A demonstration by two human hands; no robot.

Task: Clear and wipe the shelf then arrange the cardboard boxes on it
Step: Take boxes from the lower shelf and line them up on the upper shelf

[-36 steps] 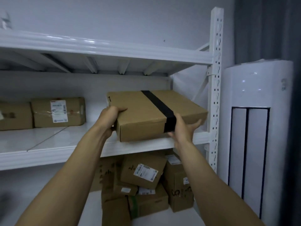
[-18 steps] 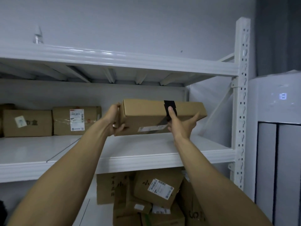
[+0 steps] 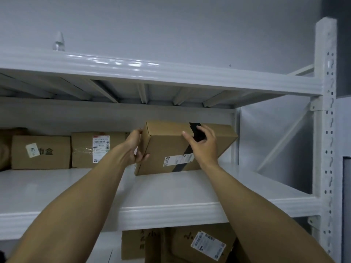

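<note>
The white metal shelf [image 3: 171,194] carried the flat brown cardboard box [image 3: 165,147] toward its back right corner. There the box stood tilted on one long edge, its broad face turned outward and its top seemingly leaning back. A taped brown carton [image 3: 83,149] sat along the back edge to the left, apart from it. The left hand [image 3: 133,147] gripped the box's left end, fingers curled round the lower corner. The right hand [image 3: 204,147] lay on the broad face, fingers bent over the upper edge at the black tape band [image 3: 179,165], so both hands held the box. It looked stiff and squarely folded. It was probably fairly light, since a fingertip hold kept it balanced on edge, though its contents could not be seen. The plain card seemed dry and easy to grip, the tape likely slicker. The two ends and the long edges appeared the surest places to hold, clear of the white paper label [image 3: 178,159].
</note>
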